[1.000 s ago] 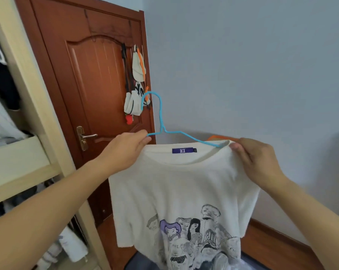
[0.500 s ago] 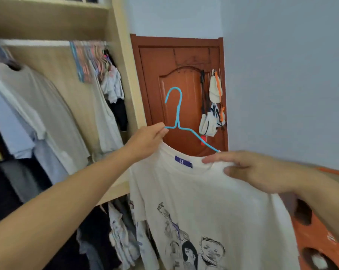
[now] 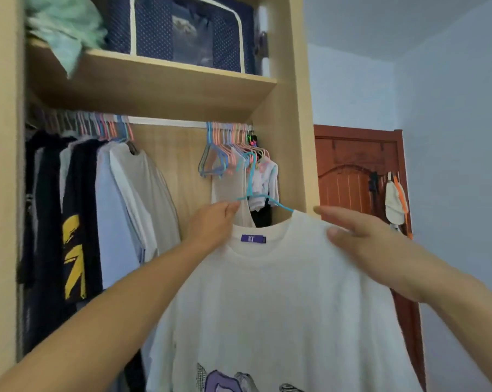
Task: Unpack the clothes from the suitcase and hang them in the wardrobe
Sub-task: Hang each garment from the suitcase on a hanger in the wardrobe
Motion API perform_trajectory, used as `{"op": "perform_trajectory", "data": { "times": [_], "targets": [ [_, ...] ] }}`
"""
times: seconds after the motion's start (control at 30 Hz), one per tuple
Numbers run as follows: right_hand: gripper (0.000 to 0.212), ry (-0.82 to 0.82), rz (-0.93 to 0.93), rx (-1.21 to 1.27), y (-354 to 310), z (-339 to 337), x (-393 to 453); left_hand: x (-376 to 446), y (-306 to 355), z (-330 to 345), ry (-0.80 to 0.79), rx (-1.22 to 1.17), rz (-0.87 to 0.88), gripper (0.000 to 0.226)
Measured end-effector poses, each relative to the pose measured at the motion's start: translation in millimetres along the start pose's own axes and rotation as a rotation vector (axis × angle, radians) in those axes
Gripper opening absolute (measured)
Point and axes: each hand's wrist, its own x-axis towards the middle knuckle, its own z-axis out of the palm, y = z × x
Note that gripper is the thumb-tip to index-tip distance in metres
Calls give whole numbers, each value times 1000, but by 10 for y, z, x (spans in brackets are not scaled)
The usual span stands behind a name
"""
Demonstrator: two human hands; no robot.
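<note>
Cream cotton T-shirt with printed figures (image 3: 281, 292): on thin blue wire hanger (image 3: 263, 197), nearest the viewer. Left hand (image 3: 210, 224) grips hanger's left arm; right hand (image 3: 360, 239), fingers extended, rests on shoulder. View swung from door to light wooden wardrobe (image 3: 284, 89); white rail (image 3: 165, 122) gap now ahead, hanging likely next.

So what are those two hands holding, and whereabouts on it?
The left hand grips the blue hanger at its left shoulder, with the white T-shirt on it. The right hand rests straight fingers on the shirt's right shoulder.
</note>
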Motion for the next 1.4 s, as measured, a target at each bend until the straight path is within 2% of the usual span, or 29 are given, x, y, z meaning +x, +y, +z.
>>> {"op": "perform_trajectory", "data": {
  "times": [0.13,0.3,0.4,0.47,0.53,0.63,0.7,0.83,0.97,1.1,1.2,1.33,1.4],
  "targets": [
    [42,-8,-65,-320,-464,236,647,636,-302,-161,-151,73,-41,70],
    [30,-89,57,-201,-788,449,1330,1218,-532,-415,-123,158,-36,81],
    [38,43,66,-205,-807,595,1654,1402,-708,-543,-123,38,-23,72],
    [43,168,50,-280,-850,606,1848,1454,-905,-673,-65,21,4,58],
    [43,277,16,-326,-912,553,2055,1433,-1205,-863,18,124,22,51],
    [41,335,-81,-259,-1020,581,2437,1301,-1739,-1276,194,405,121,50],
    [45,338,-89,-301,-1092,733,2739,1192,-2066,-1554,287,528,146,53],
    [45,250,-101,-456,-1171,1260,3366,901,-2565,-1925,489,731,50,67],
    [38,189,-103,-643,-1105,1828,4008,721,-2993,-2206,539,890,-65,77],
    [30,214,-111,-699,-1310,2080,4554,775,-3296,-2320,494,756,-258,86],
    [33,158,-81,-719,-1470,2308,4837,837,-3368,-2283,531,677,-254,89],
    [34,45,-79,-770,-1550,2730,5094,836,-3421,-2239,598,711,-238,91],
    [26,-43,-56,-740,-1647,2906,5031,845,-3430,-2235,612,703,-227,91]
  ]
}}
